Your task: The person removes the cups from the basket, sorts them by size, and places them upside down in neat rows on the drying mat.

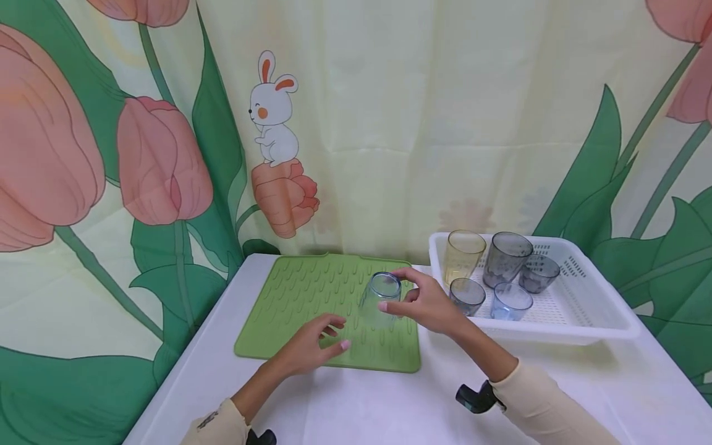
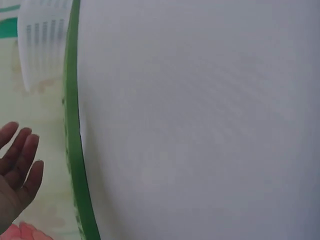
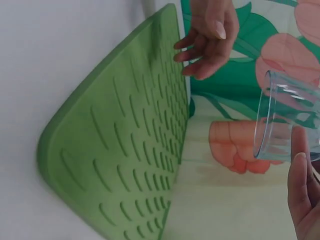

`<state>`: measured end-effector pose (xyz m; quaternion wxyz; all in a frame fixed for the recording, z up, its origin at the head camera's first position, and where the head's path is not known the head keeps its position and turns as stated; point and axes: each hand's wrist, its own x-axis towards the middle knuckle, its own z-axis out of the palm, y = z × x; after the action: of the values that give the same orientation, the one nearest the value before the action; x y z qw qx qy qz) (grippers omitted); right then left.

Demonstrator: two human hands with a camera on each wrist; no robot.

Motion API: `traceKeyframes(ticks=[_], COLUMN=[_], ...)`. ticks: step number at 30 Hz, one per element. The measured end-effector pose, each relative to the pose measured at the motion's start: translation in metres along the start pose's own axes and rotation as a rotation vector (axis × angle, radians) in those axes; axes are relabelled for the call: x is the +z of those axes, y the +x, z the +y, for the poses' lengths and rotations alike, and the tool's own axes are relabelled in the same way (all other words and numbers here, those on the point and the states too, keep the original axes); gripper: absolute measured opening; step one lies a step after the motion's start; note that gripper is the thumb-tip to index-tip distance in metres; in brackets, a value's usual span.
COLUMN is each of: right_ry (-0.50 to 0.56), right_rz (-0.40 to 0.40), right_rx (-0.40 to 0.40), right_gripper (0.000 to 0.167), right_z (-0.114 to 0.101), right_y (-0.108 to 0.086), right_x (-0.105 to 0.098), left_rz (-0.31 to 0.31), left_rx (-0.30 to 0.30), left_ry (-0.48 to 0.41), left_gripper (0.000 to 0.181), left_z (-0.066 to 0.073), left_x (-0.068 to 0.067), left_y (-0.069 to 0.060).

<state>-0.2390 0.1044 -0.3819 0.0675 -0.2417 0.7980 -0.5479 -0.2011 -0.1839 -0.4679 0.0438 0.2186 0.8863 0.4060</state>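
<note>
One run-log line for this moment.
right hand: holds blue-tinted tumbler above green ridged mat | left hand: empty | white perforated basket: five other tumblers

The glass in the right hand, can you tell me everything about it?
The glass is see-through, faintly blue and empty-looking, with a round, darker blue end facing up. It looks like glass or clear plastic, and seems upside down. The right hand pinches its side, holding it above the green mat.

Curtained setting, room type unclear, tulip-print curtain (image 1: 367,123), white table (image 1: 389,408)
</note>
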Motion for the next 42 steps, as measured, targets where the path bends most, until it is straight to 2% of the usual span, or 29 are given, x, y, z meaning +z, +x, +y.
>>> traceKeyframes(ticks=[4, 11, 14, 19, 23, 31, 36, 42], right_ry=[-0.047, -0.118, -0.142, -0.144, -0.137, -0.134, -0.127, -0.090], right_rz=[0.009, 0.023, 0.014, 0.003, -0.026, -0.050, -0.075, -0.087], right_rx=[0.014, 0.003, -0.007, -0.004, -0.010, 0.011, 0.032, 0.058], right_gripper=[0.064, 0.067, 0.068, 0.068, 0.068, 0.068, 0.068, 0.066], right_z=[-0.001, 0.000, 0.001, 0.001, 0.001, 0.002, 0.006, 0.009], right_y=[0.018, 0.050, 0.064, 0.089, 0.106, 0.136, 0.150, 0.167], right_x=[0.014, 0.029, 0.032, 0.039, 0.045, 0.057, 0.066, 0.076], left_rz=[0.069, 0.202, 0.220, 0.215, 0.201, 0.188, 0.193, 0.189], left_rx=[-0.082, -0.222, -0.257, -0.293, -0.315, -0.381, -0.397, -0.404], left_ry=[0.013, 0.105, 0.125, 0.152, 0.198, 0.295, 0.298, 0.298], left_gripper=[0.059, 0.055, 0.053, 0.053, 0.053, 0.055, 0.051, 0.051], left_z=[-0.014, -0.035, -0.045, -0.064, -0.078, -0.095, -0.095, -0.096], left_x=[-0.011, -0.034, -0.048, -0.073, -0.087, -0.093, -0.094, -0.089], left_y=[-0.014, -0.032, -0.038, -0.048, -0.059, -0.073, -0.076, -0.075])
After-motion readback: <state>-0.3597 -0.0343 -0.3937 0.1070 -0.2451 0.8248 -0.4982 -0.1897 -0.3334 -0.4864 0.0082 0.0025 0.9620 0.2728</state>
